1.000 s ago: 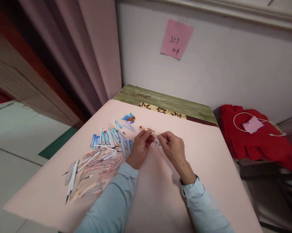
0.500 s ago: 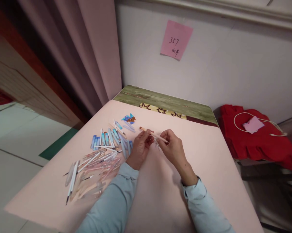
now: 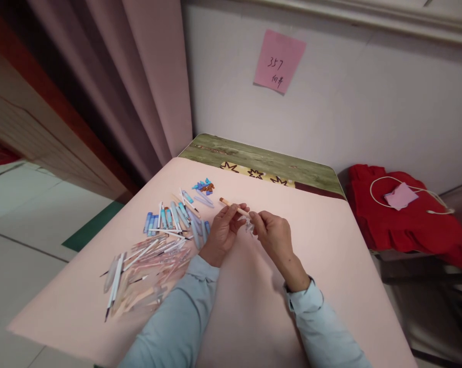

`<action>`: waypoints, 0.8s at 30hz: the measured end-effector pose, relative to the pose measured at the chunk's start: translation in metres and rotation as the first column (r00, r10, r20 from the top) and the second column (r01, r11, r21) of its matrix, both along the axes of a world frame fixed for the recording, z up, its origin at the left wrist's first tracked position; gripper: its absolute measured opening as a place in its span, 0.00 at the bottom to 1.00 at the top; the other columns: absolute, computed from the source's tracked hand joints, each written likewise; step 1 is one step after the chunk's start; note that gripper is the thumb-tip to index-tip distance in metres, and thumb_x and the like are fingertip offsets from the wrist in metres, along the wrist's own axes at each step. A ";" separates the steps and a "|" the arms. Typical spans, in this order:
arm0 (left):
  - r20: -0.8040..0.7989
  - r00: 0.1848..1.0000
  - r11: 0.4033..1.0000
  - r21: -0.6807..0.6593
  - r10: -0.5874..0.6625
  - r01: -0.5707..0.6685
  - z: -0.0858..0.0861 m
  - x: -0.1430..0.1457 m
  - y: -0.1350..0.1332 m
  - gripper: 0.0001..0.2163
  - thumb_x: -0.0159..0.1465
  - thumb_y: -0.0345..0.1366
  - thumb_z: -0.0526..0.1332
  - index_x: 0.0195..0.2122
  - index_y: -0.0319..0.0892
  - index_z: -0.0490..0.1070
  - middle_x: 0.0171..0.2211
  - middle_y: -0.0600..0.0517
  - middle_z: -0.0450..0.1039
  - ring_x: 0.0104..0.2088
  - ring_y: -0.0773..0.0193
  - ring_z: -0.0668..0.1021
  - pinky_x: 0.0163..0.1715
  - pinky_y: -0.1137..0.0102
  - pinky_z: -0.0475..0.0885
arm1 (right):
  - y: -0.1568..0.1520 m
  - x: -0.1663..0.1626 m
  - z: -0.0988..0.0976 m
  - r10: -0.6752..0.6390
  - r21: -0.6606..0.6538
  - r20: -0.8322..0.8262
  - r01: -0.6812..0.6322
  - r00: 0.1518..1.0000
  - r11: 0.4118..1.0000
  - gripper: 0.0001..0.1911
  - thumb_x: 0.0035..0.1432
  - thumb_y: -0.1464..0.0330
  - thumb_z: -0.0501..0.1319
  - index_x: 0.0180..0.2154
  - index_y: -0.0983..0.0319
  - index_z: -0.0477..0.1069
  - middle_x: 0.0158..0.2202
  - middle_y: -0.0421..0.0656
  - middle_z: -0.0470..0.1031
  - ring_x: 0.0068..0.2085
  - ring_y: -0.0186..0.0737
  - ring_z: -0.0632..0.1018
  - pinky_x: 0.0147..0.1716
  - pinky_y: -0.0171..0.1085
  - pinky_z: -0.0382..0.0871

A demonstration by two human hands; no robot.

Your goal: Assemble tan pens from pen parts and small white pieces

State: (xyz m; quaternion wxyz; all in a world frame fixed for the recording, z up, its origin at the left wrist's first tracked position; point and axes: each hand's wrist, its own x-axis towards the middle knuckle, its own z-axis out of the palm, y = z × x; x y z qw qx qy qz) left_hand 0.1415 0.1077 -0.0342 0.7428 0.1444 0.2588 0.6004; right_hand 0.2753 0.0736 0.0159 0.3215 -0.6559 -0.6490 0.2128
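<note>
A slim peach-coloured pen barrel (image 3: 224, 202) with an orange-brown end tilts across the space between my hands above the table. My left hand (image 3: 220, 232) pinches its middle between thumb and fingers. My right hand (image 3: 275, 237) is closed around the barrel's lower right end, which its fingers hide. Beneath, between the hands, lie small clear pieces (image 3: 249, 228), too small to name. Left of my left hand are blue pen barrels (image 3: 150, 224), white refills (image 3: 116, 278) with dark tips, and pinkish clear pen parts (image 3: 173, 263).
Small blue and brown parts (image 3: 204, 186) form a pile farther back on the pink-covered table (image 3: 330, 266). A wall with a pink note (image 3: 280, 61) stands behind. To the right, a red cloth (image 3: 407, 230) covers a seat and carries a pale cord. A curtain (image 3: 154, 76) hangs at the left.
My right hand has moved slightly left along the pen barrel, so its pale right end is now covered by the fingers. My left hand keeps its hold.
</note>
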 end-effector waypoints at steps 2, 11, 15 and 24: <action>0.021 1.000 1.000 0.004 0.000 0.000 0.000 0.001 0.000 0.08 0.54 0.33 0.72 0.33 0.36 0.78 0.36 0.49 0.80 0.39 0.65 0.82 0.30 0.80 0.78 | 0.000 -0.002 0.001 0.001 -0.032 0.004 -0.001 1.000 0.999 0.25 0.67 0.53 0.52 0.24 0.58 0.73 0.20 0.39 0.76 0.21 0.35 0.75 0.27 0.33 0.62; 0.032 0.992 0.992 0.023 0.122 -0.122 -0.004 0.001 0.006 0.06 0.55 0.32 0.71 0.31 0.36 0.78 0.33 0.51 0.79 0.36 0.68 0.81 0.35 0.79 0.78 | -0.001 -0.004 0.000 0.032 -0.007 -0.052 -0.032 0.998 0.999 0.14 0.57 0.59 0.64 0.44 0.58 0.70 0.27 0.37 0.78 0.27 0.37 0.77 0.28 0.33 0.63; 0.033 0.991 0.992 0.006 0.129 -0.129 -0.005 0.001 0.007 0.05 0.54 0.32 0.72 0.30 0.37 0.78 0.32 0.51 0.79 0.35 0.67 0.81 0.35 0.78 0.78 | 0.000 -0.002 -0.005 0.020 0.007 -0.057 -0.019 0.998 1.000 0.07 0.57 0.62 0.63 0.36 0.57 0.69 0.26 0.36 0.76 0.25 0.36 0.75 0.27 0.32 0.62; 0.005 1.000 0.999 -0.023 0.029 -0.029 0.004 -0.001 0.001 0.08 0.54 0.34 0.72 0.33 0.35 0.78 0.34 0.48 0.80 0.35 0.67 0.81 0.30 0.80 0.77 | -0.001 0.000 -0.001 0.044 -0.046 -0.098 -0.049 0.994 0.998 0.25 0.68 0.53 0.49 0.26 0.58 0.73 0.22 0.39 0.76 0.25 0.36 0.76 0.28 0.33 0.64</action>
